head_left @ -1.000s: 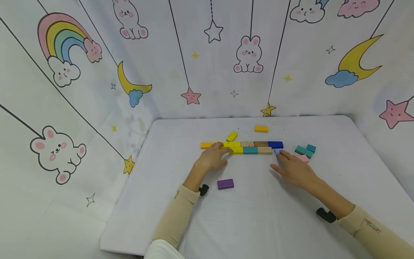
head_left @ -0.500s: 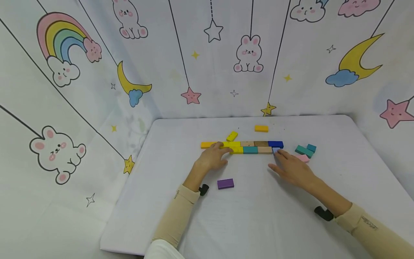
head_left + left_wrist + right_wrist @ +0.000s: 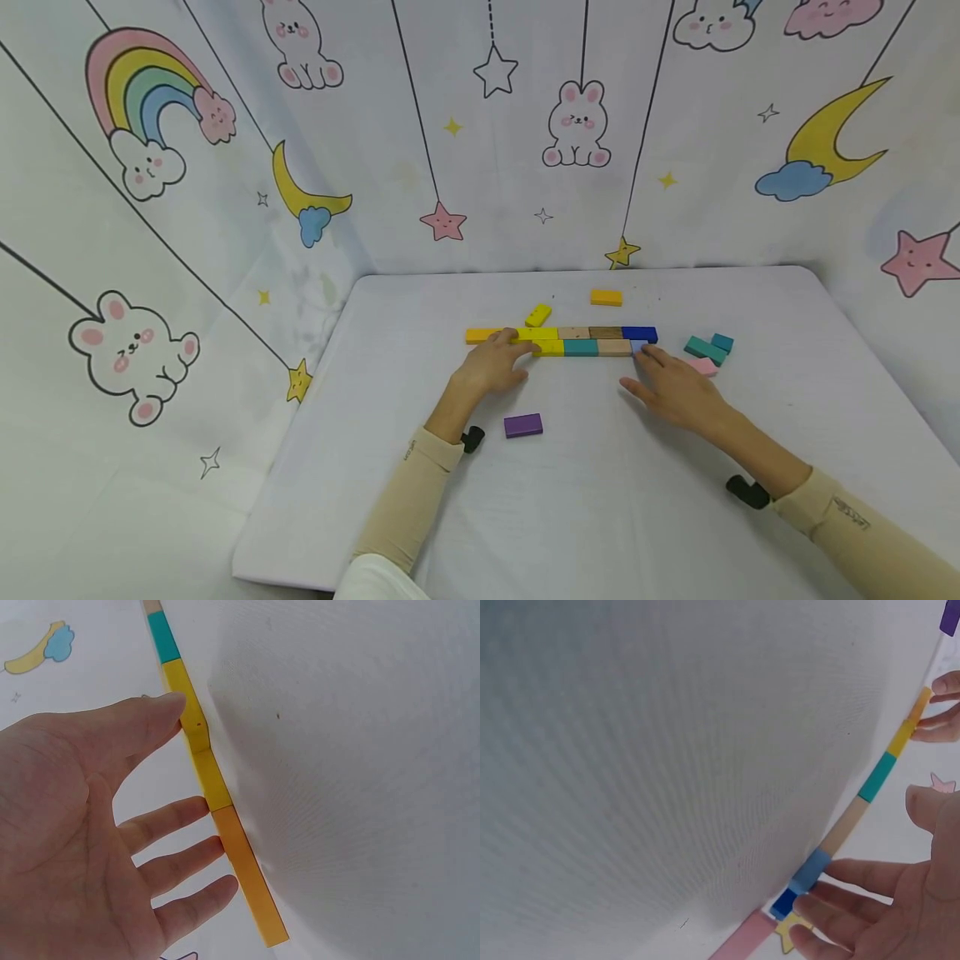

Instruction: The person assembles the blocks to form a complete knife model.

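Note:
Two rows of wooden blocks lie end to end across the table in the head view. The back row has orange [image 3: 477, 337], yellow [image 3: 542, 334], light wood [image 3: 573, 333], brown [image 3: 606, 333] and dark blue [image 3: 642, 335] blocks. In front are yellow [image 3: 552, 348], teal [image 3: 581, 348], beige [image 3: 614, 348] and light-blue [image 3: 637, 344] blocks. My left hand [image 3: 489, 368] rests its extended fingers at the rows' left end, thumb by a yellow block [image 3: 193, 712] in the left wrist view. My right hand [image 3: 682, 392] touches the light-blue block [image 3: 810, 870] with its fingertips, thumb spread away.
A purple block [image 3: 523, 426] lies nearer the front. Behind the rows are a yellow block [image 3: 538, 315] and an amber block [image 3: 606, 298]. Teal blocks [image 3: 705, 351] and a pink block [image 3: 703, 367] lie right of the right hand. A patterned cloth wall [image 3: 495, 167] stands behind.
My right hand has shifted slightly left, sliding the light-blue block up to the beige block's end. The left hand stays where it was.

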A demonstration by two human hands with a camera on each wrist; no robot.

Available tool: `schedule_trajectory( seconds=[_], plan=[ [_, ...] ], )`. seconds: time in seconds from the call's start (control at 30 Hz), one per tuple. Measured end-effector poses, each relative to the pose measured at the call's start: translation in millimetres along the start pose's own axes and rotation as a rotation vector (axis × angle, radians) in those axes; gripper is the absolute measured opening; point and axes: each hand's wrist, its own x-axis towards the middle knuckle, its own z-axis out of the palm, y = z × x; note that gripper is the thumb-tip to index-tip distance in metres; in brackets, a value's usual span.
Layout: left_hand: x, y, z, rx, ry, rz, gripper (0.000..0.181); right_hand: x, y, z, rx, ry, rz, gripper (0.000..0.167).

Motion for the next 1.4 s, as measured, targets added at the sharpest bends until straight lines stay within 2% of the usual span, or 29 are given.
schedule_trajectory(
  seconds=[0.8,1.0,1.23,1.4],
  plan=[
    [2.7,-1.4,1.9,0.025,-0.001,0.014,0.05,0.2,3,-2,0.009,0.009,-0.025,0.069],
    [2.5,-1.5,2.5,0.008,-0.005,0.009,0.05,1.3,3,-2,0.017,0.028,-0.03,0.069],
    [2.7,-1.9,3.1,0.008,-0.003,0.008,0.049,12.0,-5,-9,0.044,0.039,-0.059,0.062],
    [2.5,-1.2,1.2,0.01,-0.003,0.013,0.049,27.8,-10,-15,0.081,0.005,-0.117,0.058]
  ],
)
